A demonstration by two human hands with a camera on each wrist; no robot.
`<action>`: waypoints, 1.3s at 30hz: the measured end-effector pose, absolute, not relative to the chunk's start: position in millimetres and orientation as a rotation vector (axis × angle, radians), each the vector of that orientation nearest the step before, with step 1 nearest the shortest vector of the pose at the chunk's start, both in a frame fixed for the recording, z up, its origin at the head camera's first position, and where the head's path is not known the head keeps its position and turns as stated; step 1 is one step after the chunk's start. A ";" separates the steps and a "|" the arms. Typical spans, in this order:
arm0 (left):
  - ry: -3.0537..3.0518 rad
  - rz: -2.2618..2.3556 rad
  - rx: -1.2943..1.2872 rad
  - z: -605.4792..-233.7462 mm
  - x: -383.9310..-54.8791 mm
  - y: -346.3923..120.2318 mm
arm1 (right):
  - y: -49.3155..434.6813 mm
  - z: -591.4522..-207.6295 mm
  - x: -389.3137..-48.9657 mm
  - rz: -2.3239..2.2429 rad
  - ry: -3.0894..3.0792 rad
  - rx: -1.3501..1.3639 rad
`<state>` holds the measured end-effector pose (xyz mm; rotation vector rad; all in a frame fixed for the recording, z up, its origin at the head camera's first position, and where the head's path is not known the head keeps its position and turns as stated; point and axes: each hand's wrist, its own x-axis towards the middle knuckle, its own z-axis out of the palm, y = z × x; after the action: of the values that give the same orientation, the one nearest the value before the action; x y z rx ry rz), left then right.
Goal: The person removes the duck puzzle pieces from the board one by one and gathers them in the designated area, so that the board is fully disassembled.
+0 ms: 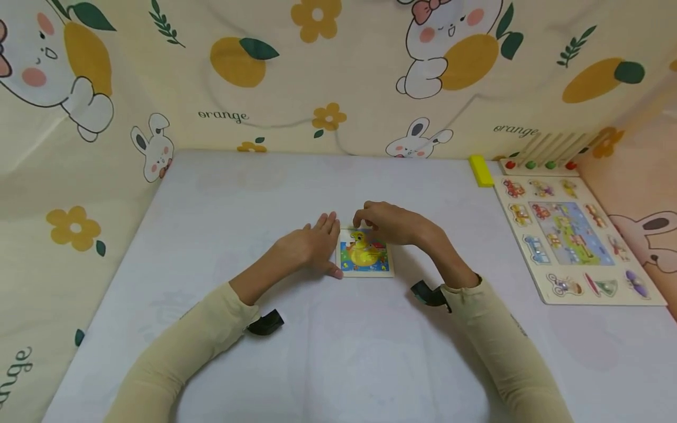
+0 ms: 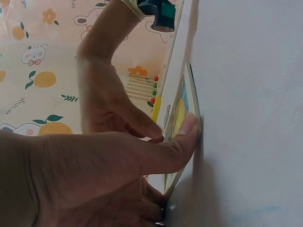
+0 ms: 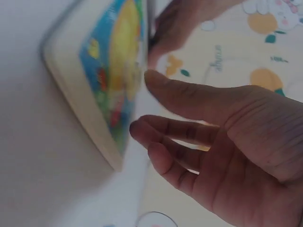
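Flat, wooden-edged yellow-duck puzzle appears mostly complete; what remains is unclear. Left hand, fingers extended, touches its edge; right hand bends its fingers, any hold indiscernible.

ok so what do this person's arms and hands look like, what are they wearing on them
Pale cream-beige, wrinkled long sleeves cover both arms, the left sleeve and right sleeve ending near the wrists. A dark, curved piece juts out by the left cuff and another by the right. No gloves show on the left hand or right hand.
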<state>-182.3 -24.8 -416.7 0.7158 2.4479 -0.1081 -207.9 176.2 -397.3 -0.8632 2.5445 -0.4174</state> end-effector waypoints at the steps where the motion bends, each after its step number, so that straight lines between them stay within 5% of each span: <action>1: 2.449 -0.108 0.717 -416.7 -182.3 -24.8 | 175.0 -399.2 -208.0 -0.403 2.542 -0.863; 39: 2.439 -0.089 0.707 -415.1 -180.5 -26.4 | 174.6 -411.2 -213.4 -0.397 2.538 -0.999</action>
<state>-180.5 -26.4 -415.1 0.7071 2.4391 -0.0895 -213.4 174.6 -411.2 -0.9993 2.5380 -0.3975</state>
